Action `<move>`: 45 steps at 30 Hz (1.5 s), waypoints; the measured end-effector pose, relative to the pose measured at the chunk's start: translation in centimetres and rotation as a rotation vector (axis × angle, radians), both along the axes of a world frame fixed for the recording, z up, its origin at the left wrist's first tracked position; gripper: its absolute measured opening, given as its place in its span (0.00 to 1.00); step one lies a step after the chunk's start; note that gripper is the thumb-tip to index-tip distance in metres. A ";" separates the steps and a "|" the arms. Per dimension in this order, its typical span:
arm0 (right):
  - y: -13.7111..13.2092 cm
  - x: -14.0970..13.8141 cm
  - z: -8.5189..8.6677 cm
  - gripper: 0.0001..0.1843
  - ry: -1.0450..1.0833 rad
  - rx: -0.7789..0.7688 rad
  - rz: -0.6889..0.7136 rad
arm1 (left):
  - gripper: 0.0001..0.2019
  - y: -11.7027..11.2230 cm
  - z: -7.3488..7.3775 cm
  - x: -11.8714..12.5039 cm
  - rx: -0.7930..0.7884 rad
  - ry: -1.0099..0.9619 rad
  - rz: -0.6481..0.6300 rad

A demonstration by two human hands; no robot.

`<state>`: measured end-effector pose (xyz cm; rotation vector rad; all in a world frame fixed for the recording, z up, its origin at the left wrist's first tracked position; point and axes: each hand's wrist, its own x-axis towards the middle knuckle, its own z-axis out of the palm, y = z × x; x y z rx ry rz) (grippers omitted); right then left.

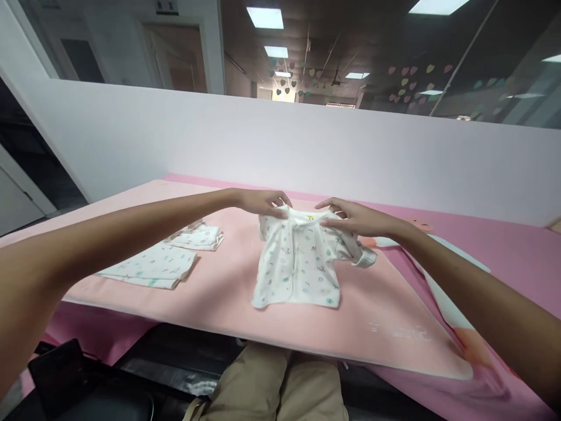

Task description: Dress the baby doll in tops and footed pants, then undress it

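A small white baby shirt (302, 263) with a sparse print lies front up in the middle of the pink mat, its neckline toward the wall. My left hand (268, 202) pinches the shirt at its left shoulder beside the collar. At the other shoulder, my right hand (350, 215) grips the fabric between thumb and fingers. The sleeve on the right sticks out with its cuff bent, while the left sleeve hangs close to the body. Off to the left is a folded printed garment (151, 266), partly behind my left forearm.
A smaller folded printed cloth (199, 237) lies behind the folded garment. The pink mat (228, 310) covers much of the table, over a darker pink cloth (508, 251). A white partition wall (307, 152) with glass above borders the far side. My lap is below the front edge.
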<state>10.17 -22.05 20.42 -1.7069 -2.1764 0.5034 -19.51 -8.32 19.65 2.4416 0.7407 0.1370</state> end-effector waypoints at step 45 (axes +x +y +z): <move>-6.8 -12.7 7.4 0.11 0.797 0.210 -0.065 | 0.19 -14.4 9.9 0.4 0.016 -0.576 0.227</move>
